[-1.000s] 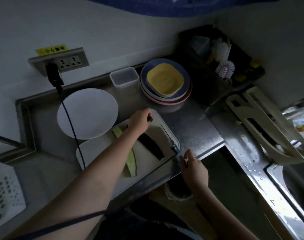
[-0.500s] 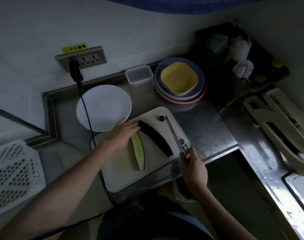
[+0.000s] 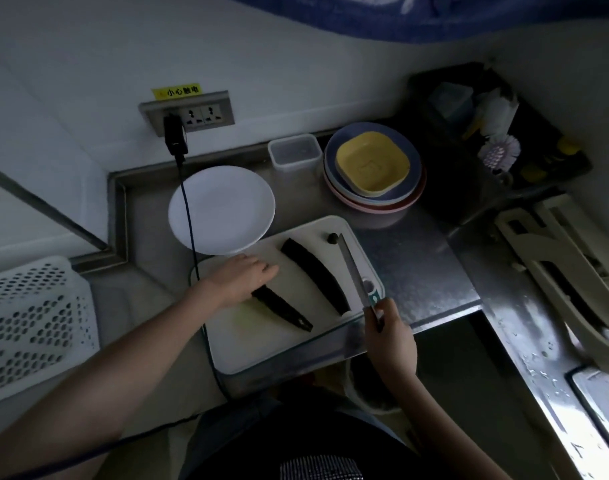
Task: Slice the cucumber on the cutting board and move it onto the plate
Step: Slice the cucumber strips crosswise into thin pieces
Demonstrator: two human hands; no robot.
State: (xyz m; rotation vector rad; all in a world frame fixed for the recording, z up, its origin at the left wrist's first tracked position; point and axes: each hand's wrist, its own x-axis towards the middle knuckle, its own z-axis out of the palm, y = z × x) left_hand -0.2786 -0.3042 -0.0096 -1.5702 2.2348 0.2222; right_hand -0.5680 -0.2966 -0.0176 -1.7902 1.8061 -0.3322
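Two long cucumber halves lie skin up on the white cutting board [image 3: 261, 344]. My left hand [image 3: 242, 278] rests flat on the upper end of the left half [image 3: 284, 310]. The right half [image 3: 317, 275] lies free in the board's middle. A small dark cucumber end [image 3: 332, 238] sits at the board's far corner. My right hand [image 3: 388, 329] grips the handle of a knife [image 3: 351, 268], whose blade lies along the board's right edge. The empty white plate [image 3: 223, 209] stands just behind the board.
A stack of plates with a yellow dish [image 3: 372, 164] and a clear container [image 3: 294, 152] stand at the back. A black charger cable [image 3: 188, 216] runs from the wall socket across the plate's left side. A white perforated basket [image 3: 29, 323] sits left; a sink [image 3: 604, 393] lies right.
The left cucumber half has been turned from cut face up to skin up under my left hand. My right hand with the knife has stayed at the board's right edge.
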